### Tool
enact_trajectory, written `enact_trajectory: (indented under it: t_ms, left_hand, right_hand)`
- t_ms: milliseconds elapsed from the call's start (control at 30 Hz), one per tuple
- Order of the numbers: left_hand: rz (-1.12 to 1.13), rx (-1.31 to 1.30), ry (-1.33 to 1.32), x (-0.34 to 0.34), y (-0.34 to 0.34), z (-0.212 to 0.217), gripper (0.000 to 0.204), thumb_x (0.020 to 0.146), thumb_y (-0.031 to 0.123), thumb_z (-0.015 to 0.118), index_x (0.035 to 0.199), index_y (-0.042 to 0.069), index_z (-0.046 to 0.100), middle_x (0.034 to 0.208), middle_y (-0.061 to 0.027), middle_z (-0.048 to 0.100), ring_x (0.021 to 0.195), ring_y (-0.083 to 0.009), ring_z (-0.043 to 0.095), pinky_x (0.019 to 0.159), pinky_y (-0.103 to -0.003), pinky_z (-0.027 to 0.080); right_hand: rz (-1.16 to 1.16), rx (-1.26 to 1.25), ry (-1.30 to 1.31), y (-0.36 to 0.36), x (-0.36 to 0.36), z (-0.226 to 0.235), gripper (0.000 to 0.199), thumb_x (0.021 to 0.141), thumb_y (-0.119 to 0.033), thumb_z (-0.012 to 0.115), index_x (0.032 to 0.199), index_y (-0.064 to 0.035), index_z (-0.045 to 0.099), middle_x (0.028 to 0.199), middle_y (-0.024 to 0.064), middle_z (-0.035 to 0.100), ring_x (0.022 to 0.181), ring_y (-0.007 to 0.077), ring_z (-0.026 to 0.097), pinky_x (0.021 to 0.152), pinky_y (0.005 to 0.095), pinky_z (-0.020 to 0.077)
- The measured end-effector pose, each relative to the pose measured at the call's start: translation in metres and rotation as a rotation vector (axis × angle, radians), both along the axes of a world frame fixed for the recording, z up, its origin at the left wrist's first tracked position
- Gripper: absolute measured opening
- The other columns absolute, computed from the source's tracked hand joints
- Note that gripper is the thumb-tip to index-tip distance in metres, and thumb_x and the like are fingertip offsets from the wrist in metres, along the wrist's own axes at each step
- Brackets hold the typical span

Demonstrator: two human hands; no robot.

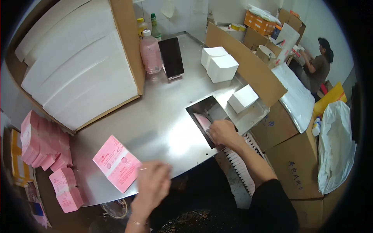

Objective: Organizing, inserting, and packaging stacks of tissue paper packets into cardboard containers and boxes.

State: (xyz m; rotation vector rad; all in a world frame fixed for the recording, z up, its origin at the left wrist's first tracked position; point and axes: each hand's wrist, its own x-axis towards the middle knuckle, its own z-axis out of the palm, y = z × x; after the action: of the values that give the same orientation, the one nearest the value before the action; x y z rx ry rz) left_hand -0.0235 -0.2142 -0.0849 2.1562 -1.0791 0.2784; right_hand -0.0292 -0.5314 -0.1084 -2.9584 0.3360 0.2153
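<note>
My right hand [223, 133] reaches into a rectangular opening [216, 110] in the metal table. Its curled fingers grip the near end of a slanted pink packet [202, 120]; the fingertips are partly hidden. Motion smears my left hand [152, 182] at the table's front edge. It is close to the lower right corner of a stack of pink printed sheets with a white band [116, 163], which lies flat on the table. Whether the left fingers hold anything does not show.
White paper stacks [222, 68] and a white block [243, 98] stand beyond the opening. A carton of white sheets [83, 66], a dark-screened phone [171, 58] and a pink bottle [150, 53] occupy the back. Pink bundles [44, 141] sit left. A person [319, 64] sits far right.
</note>
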Motion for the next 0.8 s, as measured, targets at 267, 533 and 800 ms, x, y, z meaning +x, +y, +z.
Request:
enact_trajectory:
  t_ms: [267, 533, 800]
  left_hand:
    - [0.582, 0.327, -0.003, 0.037, 0.088, -0.002, 0.025, 0.080, 0.005, 0.062, 0.105, 0.005, 0.058, 0.101, -0.0137, 0.058, 0.105, -0.0321, 0.052, 0.105, -0.050, 0.030]
    - [0.238, 0.118, 0.045, 0.021, 0.005, 0.015, 0.035, 0.089, 0.000, 0.056, 0.124, 0.000, 0.056, 0.100, -0.0173, 0.058, 0.092, -0.0336, 0.053, 0.084, -0.045, 0.042]
    - [-0.092, -0.012, 0.167, 0.015, -0.047, -0.022, 0.064, 0.061, 0.023, 0.080, 0.115, -0.003, 0.059, 0.136, -0.0262, 0.047, 0.125, -0.0426, 0.046, 0.103, -0.045, 0.037]
  right_hand:
    - [-0.191, -0.357, -0.889, -0.089, -0.017, 0.004, 0.014, 0.089, -0.016, 0.065, 0.086, -0.0027, 0.067, 0.083, 0.0129, 0.059, 0.088, 0.0315, 0.057, 0.075, 0.0445, 0.0440]
    - [-0.181, -0.182, -1.017, -0.097, -0.018, 0.001, 0.019, 0.081, -0.001, 0.060, 0.097, -0.0010, 0.070, 0.091, 0.0149, 0.062, 0.093, 0.0340, 0.058, 0.078, 0.0454, 0.0442]
    - [0.685, 0.191, -0.697, 0.095, -0.056, 0.006, 0.034, 0.081, -0.013, 0.059, 0.113, -0.0009, 0.062, 0.109, 0.0177, 0.061, 0.110, 0.0350, 0.061, 0.098, 0.0650, 0.0420]
